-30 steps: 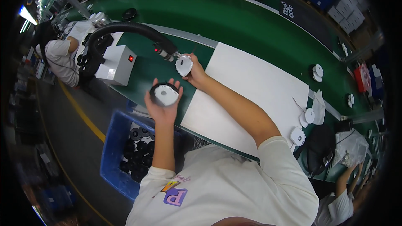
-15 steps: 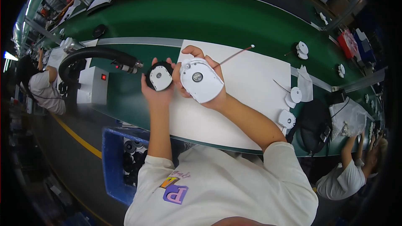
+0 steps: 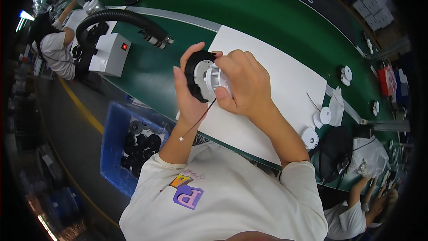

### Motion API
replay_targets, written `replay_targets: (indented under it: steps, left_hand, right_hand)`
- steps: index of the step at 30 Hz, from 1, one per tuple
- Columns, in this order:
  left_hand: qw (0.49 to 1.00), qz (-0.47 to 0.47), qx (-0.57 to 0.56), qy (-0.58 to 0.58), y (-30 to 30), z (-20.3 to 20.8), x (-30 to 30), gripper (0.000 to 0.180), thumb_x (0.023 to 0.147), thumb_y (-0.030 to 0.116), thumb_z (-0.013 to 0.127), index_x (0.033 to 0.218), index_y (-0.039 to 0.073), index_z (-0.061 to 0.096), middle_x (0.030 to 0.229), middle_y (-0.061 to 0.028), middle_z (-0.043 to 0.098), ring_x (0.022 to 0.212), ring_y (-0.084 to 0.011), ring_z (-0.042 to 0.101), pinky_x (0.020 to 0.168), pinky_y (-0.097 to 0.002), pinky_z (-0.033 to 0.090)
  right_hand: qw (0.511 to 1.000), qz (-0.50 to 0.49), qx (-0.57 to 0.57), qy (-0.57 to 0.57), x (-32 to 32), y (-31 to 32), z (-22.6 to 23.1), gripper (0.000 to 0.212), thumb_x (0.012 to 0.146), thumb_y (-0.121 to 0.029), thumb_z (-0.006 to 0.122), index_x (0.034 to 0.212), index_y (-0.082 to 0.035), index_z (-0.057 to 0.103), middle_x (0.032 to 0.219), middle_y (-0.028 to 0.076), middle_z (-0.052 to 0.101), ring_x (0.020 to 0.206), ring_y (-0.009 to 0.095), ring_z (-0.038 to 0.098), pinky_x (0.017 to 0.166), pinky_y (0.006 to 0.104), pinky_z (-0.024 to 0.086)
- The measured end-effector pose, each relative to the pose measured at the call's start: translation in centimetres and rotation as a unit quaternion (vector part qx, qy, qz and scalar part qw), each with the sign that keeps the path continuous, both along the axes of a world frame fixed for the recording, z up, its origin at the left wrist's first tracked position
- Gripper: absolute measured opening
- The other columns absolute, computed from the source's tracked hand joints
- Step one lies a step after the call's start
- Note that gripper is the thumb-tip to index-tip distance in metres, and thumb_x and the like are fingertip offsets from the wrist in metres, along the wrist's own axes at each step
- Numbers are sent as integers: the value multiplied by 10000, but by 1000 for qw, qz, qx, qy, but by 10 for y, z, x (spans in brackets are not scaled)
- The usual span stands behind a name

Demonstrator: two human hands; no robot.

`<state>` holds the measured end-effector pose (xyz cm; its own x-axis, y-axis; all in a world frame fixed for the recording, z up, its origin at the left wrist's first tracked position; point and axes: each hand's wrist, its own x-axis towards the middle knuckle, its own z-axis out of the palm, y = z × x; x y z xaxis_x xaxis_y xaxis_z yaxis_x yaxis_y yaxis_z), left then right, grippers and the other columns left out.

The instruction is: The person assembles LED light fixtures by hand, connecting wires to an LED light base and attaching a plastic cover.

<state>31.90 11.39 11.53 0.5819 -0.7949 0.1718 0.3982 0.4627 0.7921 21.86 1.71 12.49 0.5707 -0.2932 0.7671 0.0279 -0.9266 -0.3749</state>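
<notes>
My left hand (image 3: 186, 93) grips a black round housing (image 3: 192, 70) with a white inner face turned to the right. In my right hand (image 3: 250, 82) is a white round plastic housing (image 3: 217, 79), tilted on edge, its inner side toward the black one. The two parts are close together or touching at the middle; the exact contact is hidden by the fingers. From between them a thin dark cable (image 3: 196, 124) hangs toward my left forearm and ends in a small white plug (image 3: 181, 139).
A white sheet (image 3: 281, 76) covers part of the green bench. At left, a flexible black hose (image 3: 129, 16) arches from a white box (image 3: 111, 53). A blue bin (image 3: 107, 151) holds black round parts. White cabled parts (image 3: 309, 137) and a black bag (image 3: 334, 156) lie right; co-workers sit at both sides.
The white housing has been turned on edge and brought against or near the black one, its cable swinging from upper right to lower left. Both hands now appear closer together; the view has shifted.
</notes>
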Motion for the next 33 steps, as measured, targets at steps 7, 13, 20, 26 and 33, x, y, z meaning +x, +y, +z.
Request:
replay_targets:
  steps: [7, 13, 20, 26, 33]
  left_hand:
    - [992, 1, 16, -123, 9, 4, -4, 760, 976, 667, 292, 1428, 62, 381, 1289, -141, 547, 1182, -230, 544, 1028, -357, 417]
    - [992, -48, 13, -119, 14, 5, -1, 753, 974, 649, 322, 1436, 57, 377, 1281, -127, 536, 1183, -214, 529, 1022, -341, 410]
    - [993, -65, 32, -89, 14, -3, -2, 774, 981, 634, 247, 1415, 13, 405, 1319, -135, 521, 1216, -222, 508, 1047, -343, 376]
    - [979, -168, 35, -107, 25, -5, -2, 952, 925, 722, 395, 1542, 37, 157, 1523, -142, 293, 1415, -256, 316, 1136, -376, 276]
    - [975, -203, 56, -65, 19, -13, -6, 1037, 892, 740, 452, 1553, 45, 58, 1517, -136, 268, 1397, -248, 320, 1109, -376, 305]
  right_hand:
    - [999, -27, -34, 24, 5, 8, 1, 380, 797, -397, 605, 1050, -114, 618, 950, 96, 575, 703, 241, 500, 577, 337, 448]
    - [998, -17, -64, 18, 2, 9, -3, 392, 827, -431, 572, 1046, -110, 615, 944, 107, 566, 702, 247, 490, 584, 332, 446]
    - [999, -2, -42, 34, -1, 10, -7, 439, 886, -462, 524, 1122, -105, 621, 1013, 118, 574, 753, 263, 511, 634, 373, 449]
    - [988, 149, 24, 15, 4, 3, -3, 537, 975, -446, 417, 1359, -100, 561, 1342, 250, 473, 1068, 390, 574, 1086, 570, 330]
    - [978, 185, 94, -36, 7, -7, -29, 514, 972, -402, 426, 1331, -63, 570, 1392, 279, 443, 1033, 379, 595, 1089, 534, 355]
